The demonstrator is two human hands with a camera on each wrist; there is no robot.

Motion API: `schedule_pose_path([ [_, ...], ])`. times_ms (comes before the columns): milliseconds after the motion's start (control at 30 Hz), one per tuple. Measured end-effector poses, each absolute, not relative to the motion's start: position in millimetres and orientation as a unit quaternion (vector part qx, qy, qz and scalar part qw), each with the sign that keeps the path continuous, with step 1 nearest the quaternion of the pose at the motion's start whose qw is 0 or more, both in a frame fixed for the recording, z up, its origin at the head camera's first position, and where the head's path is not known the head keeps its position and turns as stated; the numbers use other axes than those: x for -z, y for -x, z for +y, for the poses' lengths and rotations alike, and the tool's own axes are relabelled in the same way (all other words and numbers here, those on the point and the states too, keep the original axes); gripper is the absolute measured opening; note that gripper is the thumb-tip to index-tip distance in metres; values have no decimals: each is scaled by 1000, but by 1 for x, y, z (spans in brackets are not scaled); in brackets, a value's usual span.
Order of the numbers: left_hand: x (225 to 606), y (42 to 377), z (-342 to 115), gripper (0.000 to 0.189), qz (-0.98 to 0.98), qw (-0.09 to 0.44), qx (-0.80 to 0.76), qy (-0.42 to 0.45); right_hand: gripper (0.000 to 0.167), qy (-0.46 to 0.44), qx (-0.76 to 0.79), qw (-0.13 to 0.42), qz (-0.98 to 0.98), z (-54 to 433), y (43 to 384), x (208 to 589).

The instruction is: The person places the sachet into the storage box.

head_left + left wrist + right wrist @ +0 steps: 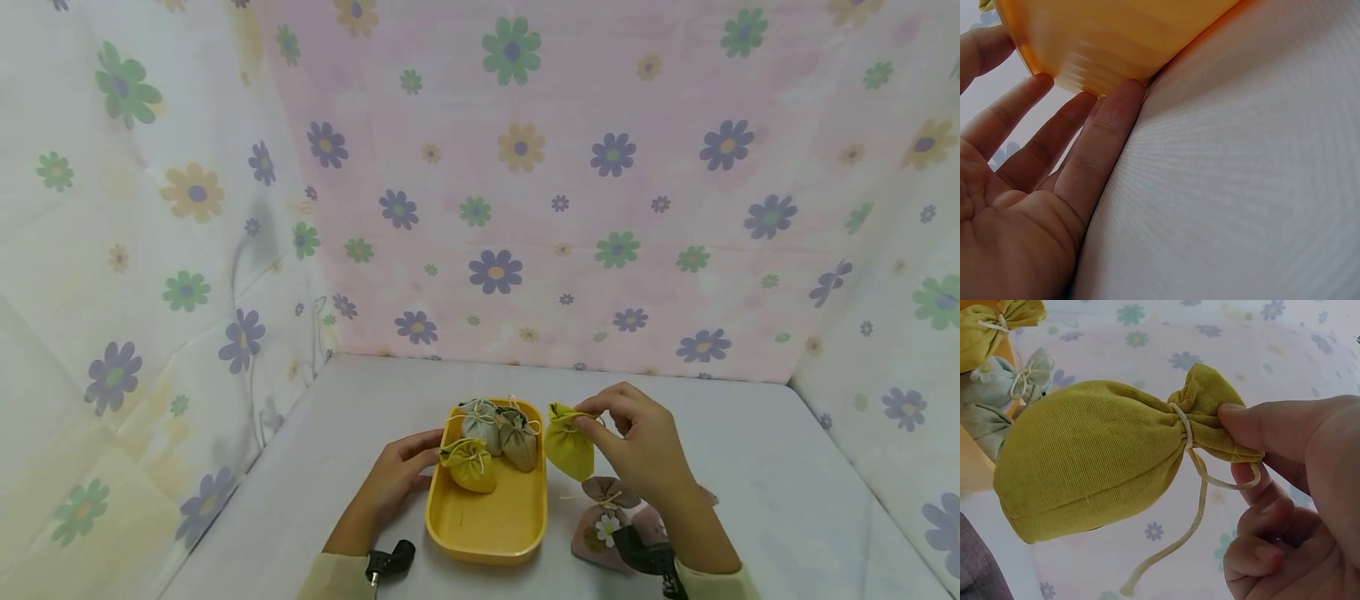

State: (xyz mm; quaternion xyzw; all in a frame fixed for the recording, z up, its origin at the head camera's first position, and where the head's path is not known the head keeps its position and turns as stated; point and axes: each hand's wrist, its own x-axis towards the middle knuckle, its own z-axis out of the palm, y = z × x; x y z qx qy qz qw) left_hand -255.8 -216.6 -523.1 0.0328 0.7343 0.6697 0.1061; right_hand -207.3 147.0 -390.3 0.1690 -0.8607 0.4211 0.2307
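My right hand pinches a yellow drawstring pouch by its gathered neck, just off the right side of the yellow tray. In the right wrist view this pouch hangs sideways from thumb and fingers, its cream cord dangling. Against the tray's left side rests my left hand; in the left wrist view its fairly straight fingers touch the outer wall. Inside the tray lie another yellow pouch, a pale grey-green pouch and an olive-brown pouch.
Right of the tray, below my right hand, lies a mauve pouch with a white flower. A pinkish pouch beside it is partly covered by my wrist. Flower-patterned cloth walls the white table at the back and sides.
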Motion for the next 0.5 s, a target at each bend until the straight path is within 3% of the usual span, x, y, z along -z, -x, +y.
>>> schedule_pose_path([
  [500, 523, 256, -216, 48, 734, 104, -670, -28, 13, -179, -451, 234, -843, 125, 207, 396],
])
